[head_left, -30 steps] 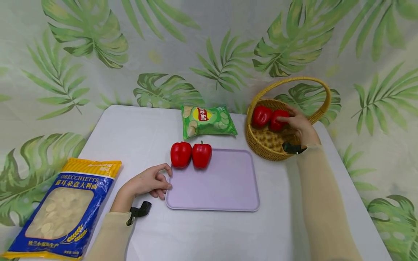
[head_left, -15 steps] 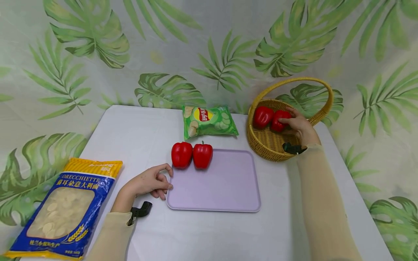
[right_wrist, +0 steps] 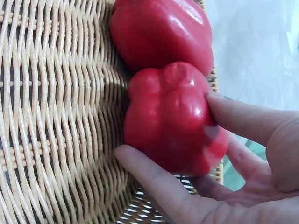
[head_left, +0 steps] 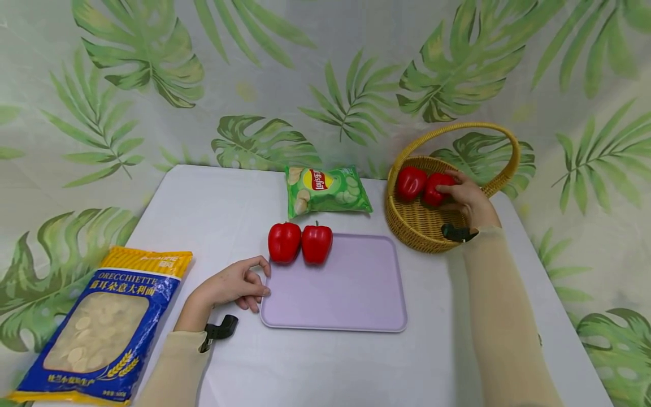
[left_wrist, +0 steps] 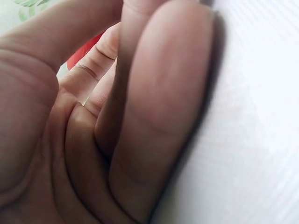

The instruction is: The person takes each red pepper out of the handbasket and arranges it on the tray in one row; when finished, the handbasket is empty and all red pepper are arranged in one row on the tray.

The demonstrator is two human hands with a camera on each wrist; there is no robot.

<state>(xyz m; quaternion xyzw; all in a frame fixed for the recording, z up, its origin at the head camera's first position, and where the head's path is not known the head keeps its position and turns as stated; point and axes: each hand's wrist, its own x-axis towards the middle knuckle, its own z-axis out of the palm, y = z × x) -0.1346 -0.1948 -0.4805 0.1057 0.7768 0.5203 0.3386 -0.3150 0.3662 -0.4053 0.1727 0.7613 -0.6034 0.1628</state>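
Observation:
In the head view, my right hand (head_left: pixel 465 198) reaches into a wicker basket (head_left: pixel 419 240) and grips a red bell pepper (head_left: pixel 435 189). The right wrist view shows thumb and fingers round this bell pepper (right_wrist: pixel 168 121), its lobed end facing the camera. Against it lies another red bell pepper (right_wrist: pixel 161 35). My left hand (head_left: pixel 235 284) rests on the table with loosely curled fingers, its thumb and index fingertips right at the left rim of a lilac tray (head_left: pixel 335 299). Two more red bell peppers (head_left: pixel 283 243) sit side by side at the tray's back left corner.
A green bag of potato chips (head_left: pixel 329 191) lies behind the tray. On the left is a blue and yellow bag of orecchiette pasta (head_left: pixel 102 322). The basket's tall handle (head_left: pixel 458 127) arches over its opening, and a leaf-patterned cloth hangs behind the table.
The view has shifted very slightly. Both hands, the bell peppers, the tray and the basket keep their places, with the right hand still on the same bell pepper.

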